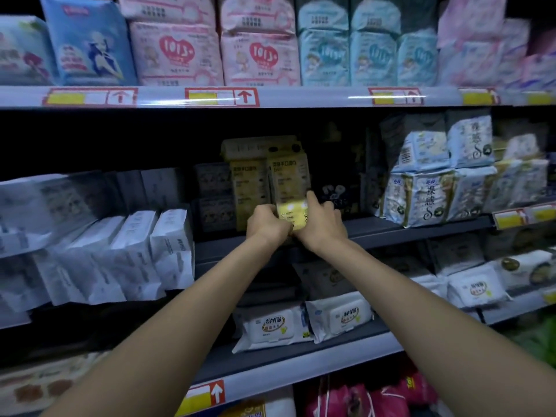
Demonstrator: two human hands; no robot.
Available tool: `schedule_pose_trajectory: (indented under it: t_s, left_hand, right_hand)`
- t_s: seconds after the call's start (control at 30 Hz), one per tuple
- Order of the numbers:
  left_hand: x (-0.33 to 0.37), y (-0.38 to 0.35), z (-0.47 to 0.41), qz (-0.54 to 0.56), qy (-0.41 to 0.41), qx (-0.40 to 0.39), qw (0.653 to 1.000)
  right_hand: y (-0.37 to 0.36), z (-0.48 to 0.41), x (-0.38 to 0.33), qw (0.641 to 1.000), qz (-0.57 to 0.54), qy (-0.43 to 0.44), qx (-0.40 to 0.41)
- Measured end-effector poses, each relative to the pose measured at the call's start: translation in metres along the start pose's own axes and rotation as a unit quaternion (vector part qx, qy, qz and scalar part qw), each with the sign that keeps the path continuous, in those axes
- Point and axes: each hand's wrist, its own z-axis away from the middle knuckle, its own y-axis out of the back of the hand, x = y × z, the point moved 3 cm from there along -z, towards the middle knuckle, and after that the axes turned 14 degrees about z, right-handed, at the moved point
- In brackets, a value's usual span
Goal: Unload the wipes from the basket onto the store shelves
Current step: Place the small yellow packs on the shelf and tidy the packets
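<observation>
Both my arms reach forward to the middle shelf [415, 228]. Between my hands is a yellow wipes pack [290, 182], standing upright on the shelf beside another yellow pack [246, 191]. My left hand [267, 224] grips its lower left corner, fingers curled. My right hand [323, 221] holds its lower right side, with the fingers wrapped round the edge. The bottom of the pack is hidden behind my hands. The basket is out of view.
White wipes packs [135, 251] lean in a row to the left. Pale blue and white packs [430, 194] are stacked to the right. Dark packs sit behind the yellow ones. White lidded wipes [273, 325] lie on the shelf below. Pink and blue packs fill the top shelf.
</observation>
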Motion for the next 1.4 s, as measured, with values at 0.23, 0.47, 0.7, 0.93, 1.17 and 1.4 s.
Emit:
schedule_pose_trajectory:
  t_s: [0.23,0.47,0.7,0.93,1.17,1.4]
  left_hand:
    - [0.006,0.025,0.071,-0.198,-0.117,-0.051,0.972]
    - [-0.030,0.026,0.142,-0.323,-0.195,-0.107,0.920]
    - [-0.106,0.019,0.194,-0.349,-0.149,-0.187,0.906]
    - [-0.216,0.002,0.256,-0.365,-0.056,-0.276,0.887]
    - [-0.321,-0.020,0.315,-0.399,0.049,-0.357,0.844]
    - [-0.404,-0.046,0.360,-0.409,0.146,-0.440,0.786]
  right_hand:
    - [0.037,0.071,0.029,1.000,-0.013,0.024,0.000]
    - [0.036,0.164,0.052,0.997,-0.003,0.058,-0.054]
    - [-0.027,0.240,0.084,0.984,0.027,0.072,-0.163]
    - [-0.119,0.319,0.125,0.950,0.059,0.054,-0.300]
    - [-0.201,0.388,0.145,0.874,0.140,0.099,-0.455]
    - [-0.249,0.427,0.163,0.780,0.246,0.205,-0.538]
